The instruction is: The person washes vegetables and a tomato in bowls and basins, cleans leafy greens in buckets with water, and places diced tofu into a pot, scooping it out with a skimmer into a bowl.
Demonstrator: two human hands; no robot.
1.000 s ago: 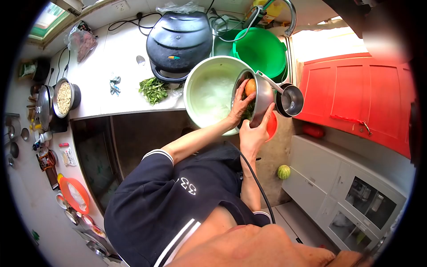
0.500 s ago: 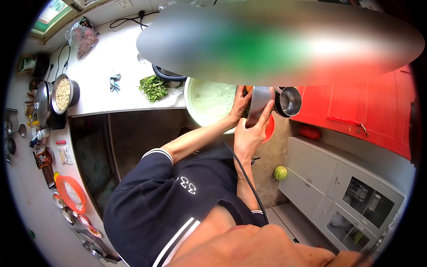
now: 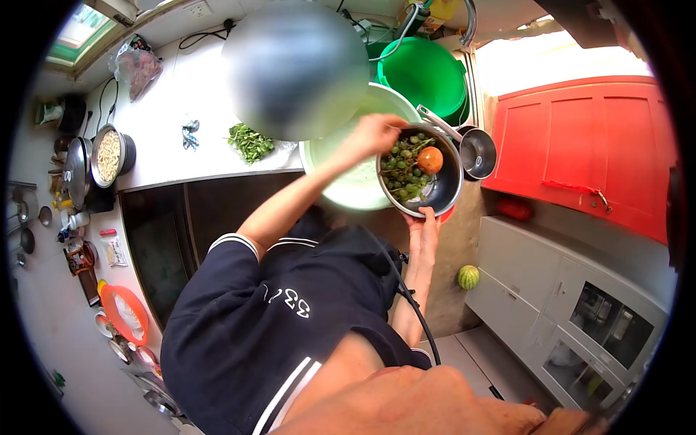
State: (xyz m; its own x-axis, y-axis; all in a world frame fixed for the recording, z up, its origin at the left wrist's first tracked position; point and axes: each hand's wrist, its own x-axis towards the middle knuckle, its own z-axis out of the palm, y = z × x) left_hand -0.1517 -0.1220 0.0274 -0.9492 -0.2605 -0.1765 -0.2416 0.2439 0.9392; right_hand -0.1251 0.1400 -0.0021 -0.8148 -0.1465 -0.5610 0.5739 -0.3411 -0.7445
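A dark-lined metal bowl [image 3: 444, 190] is tilted toward me above the right side of a large pale green basin [image 3: 341, 194]. Green grapes [image 3: 406, 170] on their stems and one orange round fruit [image 3: 430, 160] lie inside it. My right hand [image 3: 425, 226] grips the bowl's near rim, thumb and fingers around the edge. At the far left rim is my left hand [image 3: 378, 134], its fingers closed; whether they pinch the rim or something small is hidden. A small saucepan [image 3: 478, 154] stands just right of the bowl.
A green bucket [image 3: 422, 72] stands behind the basin. Leafy greens [image 3: 250, 143] lie on the white counter [image 3: 170, 159] to the left. Red cabinets [image 3: 580, 145] rise on the right, with a small watermelon [image 3: 468, 276] on the floor. A blurred patch covers part of the counter.
The bowl has turned from side-on to facing me, showing the grapes and orange fruit. My right hand has moved down to its near rim; my left hand has shifted slightly up and left.
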